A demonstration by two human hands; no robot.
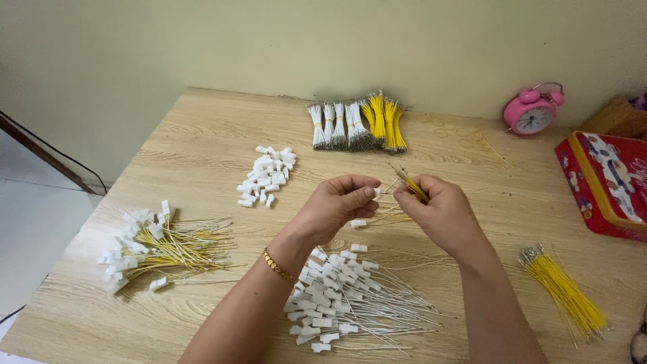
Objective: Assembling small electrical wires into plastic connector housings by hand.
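Left hand (335, 202) pinches a small white plug (376, 193) between thumb and forefinger, grip tight on it. Right hand (437, 205) grips a thin bunch of yellow wires (408, 182), stripped ends pointing up and toward the far edge of the table (202, 135). Plug and wires meet in the air over the middle of the table, just apart or just touching; too small to call.

To do this well, I'd say: single out one wire from the bunch, hold the plug steady with its opening facing the wire end, and bring the tip in straight so the bare strands don't splay.

Counts, working outward. Under the hands, one more white plug (358, 223) with a few loose yellow wires. Toward the near edge, one heap of white-wired plugs (344, 296), too many to count. Near the left edge, one heap of yellow-wired plugs (158, 246). Left of centre, one pile of bare plugs (266, 175), a couple dozen at a guess. At the far edge, about four white wire bundles (335, 126) and about three yellow bundles (382, 121). Near the right edge, one loose yellow sheaf (565, 293), one red tin (606, 189), and one pink alarm clock (532, 111) toward the far right corner.
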